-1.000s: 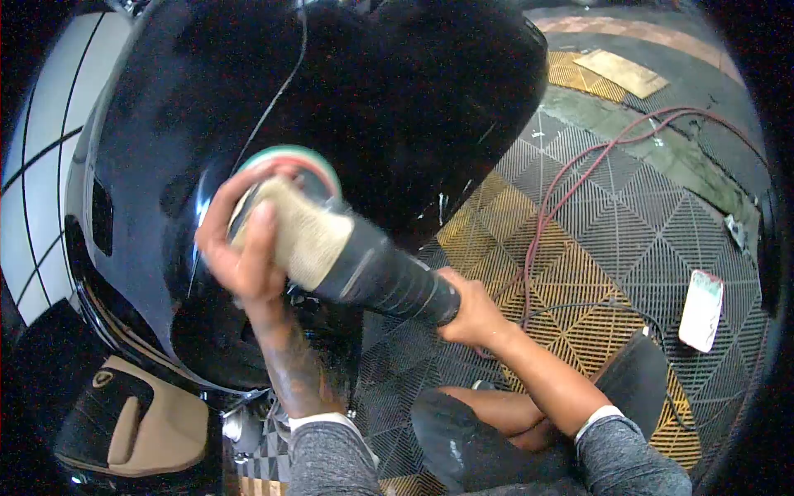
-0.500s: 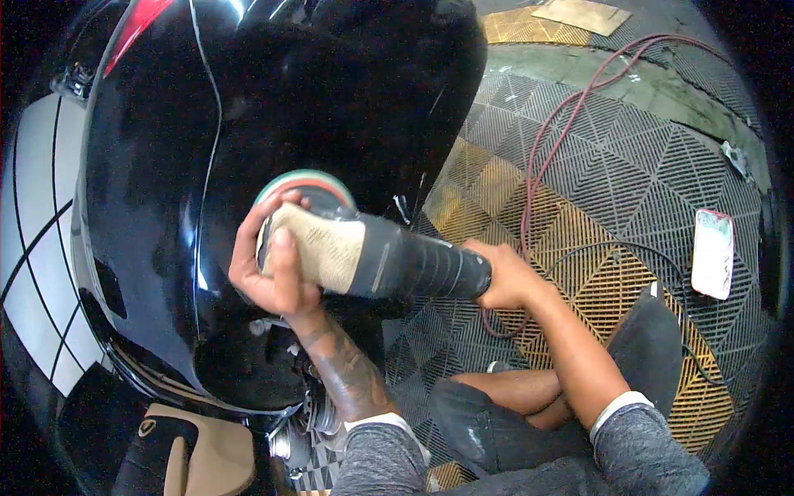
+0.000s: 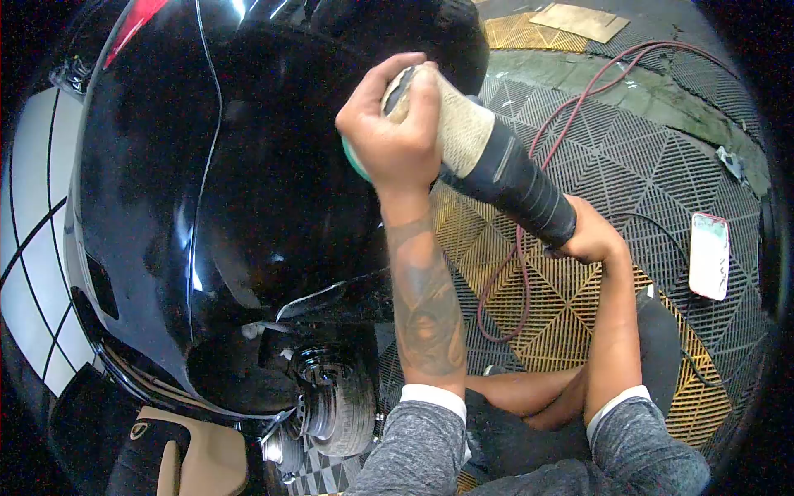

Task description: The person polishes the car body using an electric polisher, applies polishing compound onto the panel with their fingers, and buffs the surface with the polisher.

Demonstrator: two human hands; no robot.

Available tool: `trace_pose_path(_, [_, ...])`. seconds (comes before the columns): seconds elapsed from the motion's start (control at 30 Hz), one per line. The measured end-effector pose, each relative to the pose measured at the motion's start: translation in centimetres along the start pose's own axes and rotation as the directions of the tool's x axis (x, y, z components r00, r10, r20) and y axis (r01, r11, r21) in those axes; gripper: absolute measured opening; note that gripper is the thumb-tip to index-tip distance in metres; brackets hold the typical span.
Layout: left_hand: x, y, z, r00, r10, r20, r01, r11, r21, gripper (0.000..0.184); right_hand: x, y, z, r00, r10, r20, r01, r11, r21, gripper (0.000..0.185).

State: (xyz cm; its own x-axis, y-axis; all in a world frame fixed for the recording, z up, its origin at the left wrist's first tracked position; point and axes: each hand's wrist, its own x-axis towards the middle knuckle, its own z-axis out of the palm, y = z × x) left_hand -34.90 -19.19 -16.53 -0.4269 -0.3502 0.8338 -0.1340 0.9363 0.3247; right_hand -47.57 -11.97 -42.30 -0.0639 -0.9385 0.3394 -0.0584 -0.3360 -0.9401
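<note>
Polisher [image 3: 499, 161] spans from left hand [image 3: 395, 136] (wrapped around tan-covered head [image 3: 463, 128]) to right hand [image 3: 597, 234], which grasps black handle [image 3: 533, 194] end. Green pad edge [image 3: 355, 160] shows beside left hand; black car panel [image 3: 273, 165] beyond.

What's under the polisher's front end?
A sliver of green pad shows beside the left hand, with the black car panel beyond. The hand and polisher cover the rest of the pad; can't tell whether it touches the panel.

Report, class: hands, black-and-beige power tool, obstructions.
Left hand on front of power tool, right hand gripping its rear end. Contact between teal-edged pad and glossy black car panel hidden. Nothing visibly blocking.
</note>
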Motion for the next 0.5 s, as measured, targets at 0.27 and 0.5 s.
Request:
trace_pose_path(0.27, [-8.1,2.5,-8.6,0.976,-0.048,-0.213,0.045,0.999,-0.021,0.039,0.7,-0.3,4.0,0.97,-0.167,0.176,0.181,0.981,-0.066,0.041])
trace_pose_path(0.5, [-11.2,3.1,-11.6,0.957,-0.056,-0.285,0.045,0.998,-0.047,0.037,0.7,-2.1,5.3,0.957,-0.072,0.28,0.101,0.991,-0.091,0.045])
